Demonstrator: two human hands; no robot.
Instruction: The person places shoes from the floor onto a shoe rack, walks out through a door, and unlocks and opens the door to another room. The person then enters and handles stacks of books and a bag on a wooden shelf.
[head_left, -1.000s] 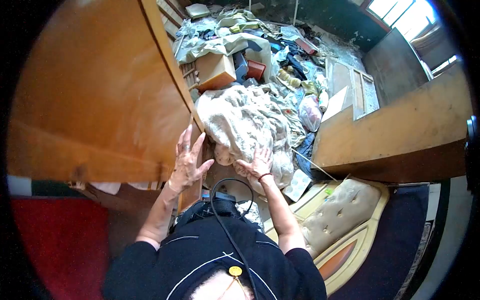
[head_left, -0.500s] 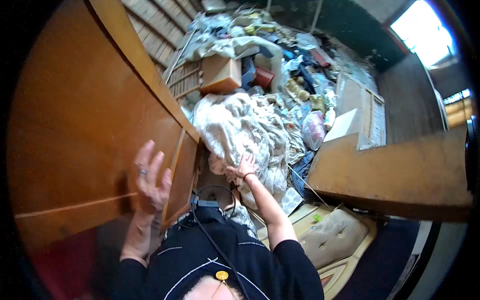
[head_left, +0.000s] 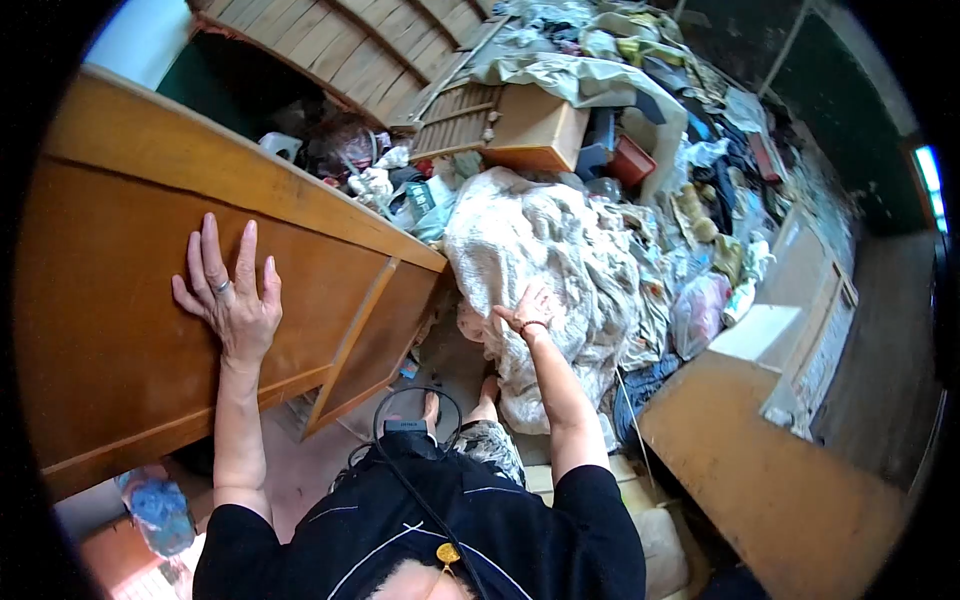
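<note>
My left hand (head_left: 233, 300), with a ring on one finger, lies flat with fingers spread against the orange-brown wooden panel (head_left: 120, 300) on the left. My right hand (head_left: 532, 308), a dark red bracelet at its wrist, rests on the crumpled off-white quilt (head_left: 560, 240); its fingers are apart and partly blend into the cloth. The quilt spreads from near my feet up to the wooden box (head_left: 530, 125).
Rubbish, bags and cloth lie beyond the quilt, with a red container (head_left: 628, 160) and a pink bag (head_left: 700, 312). Slatted wood (head_left: 340, 50) leans at the top. A brown board (head_left: 770, 460) stands at the right, above a cushioned panel (head_left: 655, 545). My bare feet are below.
My left hand has gone from the air onto the wooden panel. My right hand stays on the quilt. The view has turned left, bringing more slatted wood and rubbish behind the panel into sight.
</note>
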